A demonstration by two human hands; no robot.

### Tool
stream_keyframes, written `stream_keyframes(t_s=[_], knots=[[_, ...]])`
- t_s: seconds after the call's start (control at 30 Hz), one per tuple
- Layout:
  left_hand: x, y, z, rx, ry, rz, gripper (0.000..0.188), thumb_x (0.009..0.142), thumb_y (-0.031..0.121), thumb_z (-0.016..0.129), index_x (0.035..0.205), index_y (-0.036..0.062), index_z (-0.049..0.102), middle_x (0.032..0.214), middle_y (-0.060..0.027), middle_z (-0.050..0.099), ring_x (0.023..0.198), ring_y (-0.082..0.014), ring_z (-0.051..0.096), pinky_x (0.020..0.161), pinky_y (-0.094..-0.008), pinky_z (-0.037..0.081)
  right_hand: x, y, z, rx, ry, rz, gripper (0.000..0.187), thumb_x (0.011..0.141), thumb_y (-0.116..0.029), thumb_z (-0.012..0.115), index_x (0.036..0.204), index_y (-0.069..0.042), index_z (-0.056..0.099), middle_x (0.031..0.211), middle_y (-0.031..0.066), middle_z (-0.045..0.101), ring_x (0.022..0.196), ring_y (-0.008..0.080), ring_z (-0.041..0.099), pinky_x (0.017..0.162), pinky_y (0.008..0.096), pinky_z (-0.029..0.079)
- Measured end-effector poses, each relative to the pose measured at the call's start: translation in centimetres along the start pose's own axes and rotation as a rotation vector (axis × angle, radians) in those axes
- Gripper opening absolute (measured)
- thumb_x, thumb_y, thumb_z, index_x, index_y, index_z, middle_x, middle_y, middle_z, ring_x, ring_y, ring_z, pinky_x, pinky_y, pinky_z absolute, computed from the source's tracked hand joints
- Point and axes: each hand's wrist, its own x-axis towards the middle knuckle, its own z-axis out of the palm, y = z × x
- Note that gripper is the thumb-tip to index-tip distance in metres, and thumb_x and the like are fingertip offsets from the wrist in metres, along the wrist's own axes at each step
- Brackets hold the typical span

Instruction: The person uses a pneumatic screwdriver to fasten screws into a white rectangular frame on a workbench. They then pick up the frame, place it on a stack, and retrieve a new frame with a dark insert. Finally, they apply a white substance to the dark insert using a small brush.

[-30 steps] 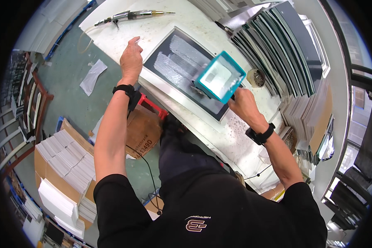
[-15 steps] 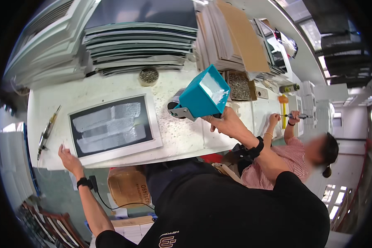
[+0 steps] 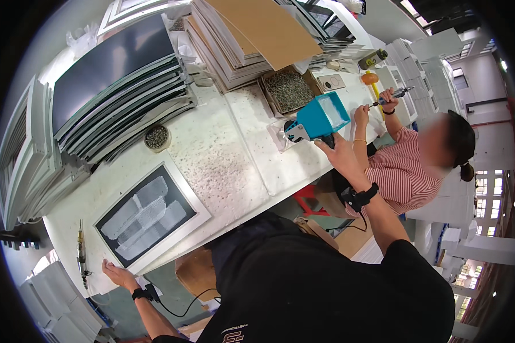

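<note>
My right hand (image 3: 344,155) grips the dark handle of a glue roller (image 3: 308,121), which has a teal hopper with white material inside and a roller at its left end. It is held over the right part of the white table. My left hand (image 3: 119,275) is at the near-left corner of a white frame (image 3: 195,218), fingers extended and holding nothing; whether they touch the frame is hard to tell. Inside the frame lies a dark panel (image 3: 177,212) with broad whitish coated bands across it. A slim power screwdriver (image 3: 81,254) lies left of the frame.
A round tub of screws (image 3: 156,137) and a box of small screws (image 3: 290,91) stand on the table (image 3: 212,171). Behind are stacked dark panels (image 3: 111,66) and boards (image 3: 257,28). To the right, a co-worker (image 3: 403,166) holds a screwdriver (image 3: 392,97) near an orange mallet (image 3: 370,80).
The view has swung, so the table lies tilted. My right hand has carried the glue roller rightward, away from the framed panel toward the screw box. My left hand stays by the frame's corner.
</note>
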Motion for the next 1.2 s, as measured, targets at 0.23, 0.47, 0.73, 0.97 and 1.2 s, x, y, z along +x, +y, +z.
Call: stream_keyframes(t_s=[0.23,0.47,0.73,0.97,1.2], knots=[[-0.2,1.2,-0.5,-0.034,-0.070,0.066,0.041,0.110,0.025,0.037,0.134,-0.0012,0.057,0.129,-0.0191,0.063,0.118,-0.0308,0.060,0.105,-0.0388,0.044,1.1,1.0,2.0,-0.016,0.016,0.021,0.058,0.094,-0.038,0.072,0.126,0.008,0.058,0.087,0.0298,0.071,0.082,0.0476,0.070,0.073,0.0497,0.055],[0.0,0.8,-0.5,-0.037,-0.063,0.057,0.039,0.110,0.023,0.040,0.132,-0.0038,0.057,0.131,-0.0210,0.063,0.123,-0.0334,0.059,0.108,-0.0397,0.042,1.5,2.6,3.8,-0.007,0.036,0.012,0.056,0.093,-0.037,0.072,0.123,0.009,0.058,0.086,0.0292,0.071,0.082,0.0475,0.070,0.073,0.0498,0.055],[0.1,0.7,-0.7,-0.008,-0.055,0.081,0.039,0.109,0.023,0.040,0.131,-0.0040,0.058,0.130,-0.0207,0.063,0.123,-0.0333,0.059,0.109,-0.0399,0.041,1.7,3.3,6.7,-0.071,0.038,0.024,0.053,0.093,-0.036,0.074,0.117,0.007,0.058,0.085,0.0281,0.071,0.081,0.0461,0.071,0.073,0.0503,0.055],[0.2,1.5,-0.8,-0.018,-0.106,0.044,0.041,0.110,0.025,0.039,0.135,-0.0033,0.055,0.132,-0.0200,0.061,0.126,-0.0332,0.057,0.110,-0.0395,0.040,1.2,4.6,6.7,-0.188,-0.015,-0.047,0.062,0.091,-0.048,0.073,0.119,0.005,0.057,0.092,0.0250,0.071,0.086,0.0418,0.071,0.073,0.0486,0.056],[-0.8,1.9,-2.2,-0.039,-0.023,-0.030,0.048,0.110,0.030,0.041,0.142,-0.0043,0.050,0.140,-0.0251,0.055,0.128,-0.0364,0.055,0.110,-0.0417,0.041,3.0,-0.1,-6.9,-0.211,0.258,-0.191,0.046,0.090,-0.035,0.076,0.124,-0.006,0.064,0.112,0.0133,0.070,0.106,0.0304,0.068,0.086,0.0422,0.056]])
